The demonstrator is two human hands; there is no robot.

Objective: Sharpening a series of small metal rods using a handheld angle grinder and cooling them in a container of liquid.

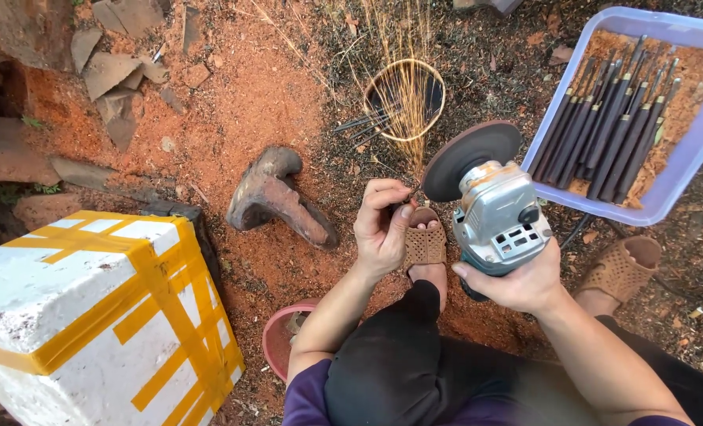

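From the head camera, the person is sitting low over red, sawdust-strewn ground, both forearms reaching forward past a dark-clad knee. The left hand (pixel 381 229) is curling its fingers together, thumb and fingertips pinching a small dark piece (pixel 409 197) right at the edge of the grinding disc (pixel 470 158); the piece is too small and too hidden by the fingers to tell its shape. A fan of sparks (pixel 403 87) is shooting up and away from that contact point, across a round wire ring (pixel 404 100) lying on the dark soil.

The right hand (pixel 517 284) is cupping the rear of the angle grinder (pixel 495 217) from below, fingers wrapped and clamped on its grey-and-teal body, wrist bent so the disc is tilting toward the left hand. The grinder is hovering just above the person's foot in a tan perforated sandal (pixel 424 244); the other sandal (pixel 624 268) is showing to the right.

A pale violet plastic tray (pixel 687 162) is sitting just beyond the grinder, holding a row of dark, slender rods (pixel 604 130) on sawdust. A chunk of weathered wood (pixel 276 197) is lying left of the hands, a white foam box (pixel 91 315) crossed with yellow tape is standing at lower left, and a pink bowl (pixel 276 335) is peeking out beside the left elbow.
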